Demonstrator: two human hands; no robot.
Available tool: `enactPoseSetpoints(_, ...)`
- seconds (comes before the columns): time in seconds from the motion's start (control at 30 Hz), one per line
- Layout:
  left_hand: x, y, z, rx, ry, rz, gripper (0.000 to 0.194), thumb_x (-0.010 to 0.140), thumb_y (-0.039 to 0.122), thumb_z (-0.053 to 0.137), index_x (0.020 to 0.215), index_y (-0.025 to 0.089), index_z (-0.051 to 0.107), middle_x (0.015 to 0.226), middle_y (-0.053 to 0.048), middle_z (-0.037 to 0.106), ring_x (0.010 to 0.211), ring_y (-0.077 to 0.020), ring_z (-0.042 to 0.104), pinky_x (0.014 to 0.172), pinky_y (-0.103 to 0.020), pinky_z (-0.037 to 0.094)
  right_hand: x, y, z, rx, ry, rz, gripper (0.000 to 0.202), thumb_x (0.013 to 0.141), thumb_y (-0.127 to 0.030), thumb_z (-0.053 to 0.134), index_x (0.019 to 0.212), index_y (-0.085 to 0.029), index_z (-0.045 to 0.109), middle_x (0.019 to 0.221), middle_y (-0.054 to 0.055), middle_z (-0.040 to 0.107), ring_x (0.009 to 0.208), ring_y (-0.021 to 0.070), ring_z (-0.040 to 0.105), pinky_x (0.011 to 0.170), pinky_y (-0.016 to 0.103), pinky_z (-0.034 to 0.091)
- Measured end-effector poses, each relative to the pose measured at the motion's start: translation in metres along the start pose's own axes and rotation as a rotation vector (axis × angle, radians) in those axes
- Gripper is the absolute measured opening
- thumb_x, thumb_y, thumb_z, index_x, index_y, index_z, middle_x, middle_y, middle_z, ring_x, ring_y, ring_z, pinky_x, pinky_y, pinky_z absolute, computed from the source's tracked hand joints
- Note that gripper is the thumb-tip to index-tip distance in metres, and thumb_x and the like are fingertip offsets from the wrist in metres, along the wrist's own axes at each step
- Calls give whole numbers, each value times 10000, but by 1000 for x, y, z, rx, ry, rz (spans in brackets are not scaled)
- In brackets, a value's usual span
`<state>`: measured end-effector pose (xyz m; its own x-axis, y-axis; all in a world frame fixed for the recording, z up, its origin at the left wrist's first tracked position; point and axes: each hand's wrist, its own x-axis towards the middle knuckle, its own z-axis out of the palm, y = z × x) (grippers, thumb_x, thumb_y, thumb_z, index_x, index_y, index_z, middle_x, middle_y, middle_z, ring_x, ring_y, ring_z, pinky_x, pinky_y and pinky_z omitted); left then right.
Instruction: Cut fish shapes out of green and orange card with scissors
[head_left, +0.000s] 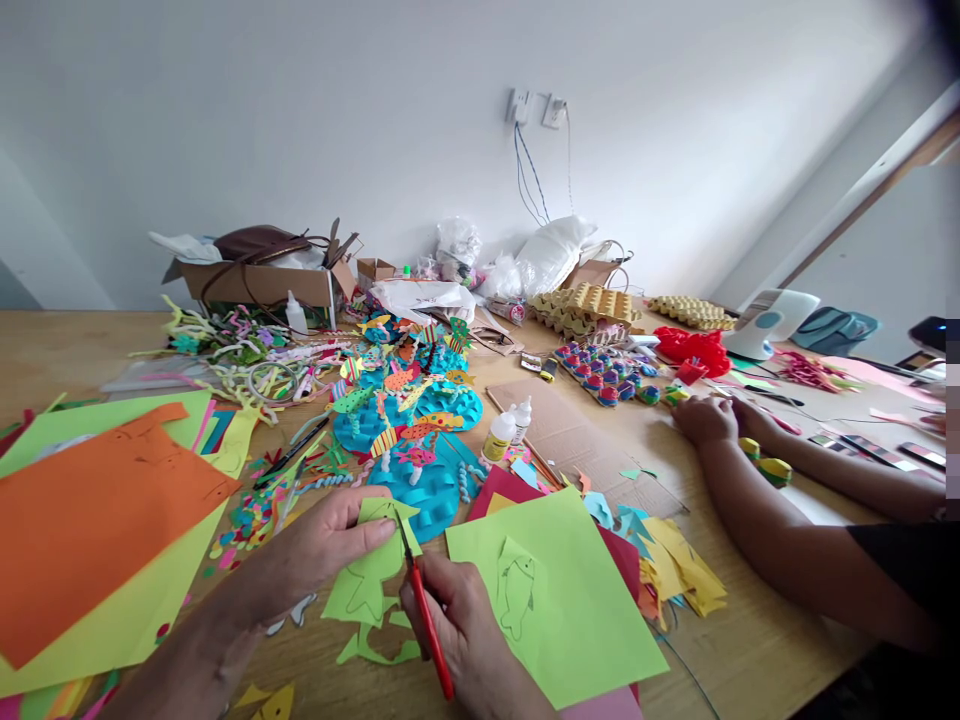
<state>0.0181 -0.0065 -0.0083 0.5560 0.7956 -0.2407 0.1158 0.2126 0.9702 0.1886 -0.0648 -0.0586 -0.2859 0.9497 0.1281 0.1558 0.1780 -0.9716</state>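
My left hand (pixel 330 545) pinches a piece of light green paper (pixel 364 590) with a fish outline drawn on it, thumb on top. In my right hand (pixel 461 625) is a pair of scissors (pixel 426 615) with red handles, its blades meeting the paper's right edge. Green offcuts (pixel 379 645) lie on the table below the piece. Just right of my right hand lies a larger green sheet (pixel 585 600) with a smaller fish drawing (pixel 517 590) on it. Beyond my hands, decorated paper fish (pixel 401 376) stand on blue bases (pixel 431 490).
Orange paper (pixel 105 530) covers the left side. Glue bottles (pixel 501 435), cardboard (pixel 577 430) and yellow scraps (pixel 679 570) lie ahead and right. Another person's arms (pixel 780 490) rest at the right, near egg cartons (pixel 585 310). A box (pixel 255 285) stands by the wall.
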Motion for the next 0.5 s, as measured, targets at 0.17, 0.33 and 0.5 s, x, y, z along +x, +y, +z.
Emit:
enactPoseSetpoints(0.17,0,1,1,55,31,25,248,785,416,603,821,179,666,760,-13,648,711,-181,580,636,-248,483,0,1,0,-6,-4,1,313,909,-315,442,633,-188,371,557,-56,335,507,79,295,462,203,237)
enactPoseSetpoints(0.33,1,8,0,194,121,92,268,800,440,569,749,184,630,713,9,596,698,-174,549,623,-240,466,1,0,0,-29,24,-8,312,901,-289,437,617,-187,356,556,-57,326,513,79,285,471,200,242)
enactPoseSetpoints(0.5,1,11,3,237,142,96,265,806,438,554,745,186,608,697,21,558,664,-162,524,608,-235,455,2,0,0,-25,16,-6,298,888,-293,454,623,-186,368,548,-57,339,508,80,297,465,199,243)
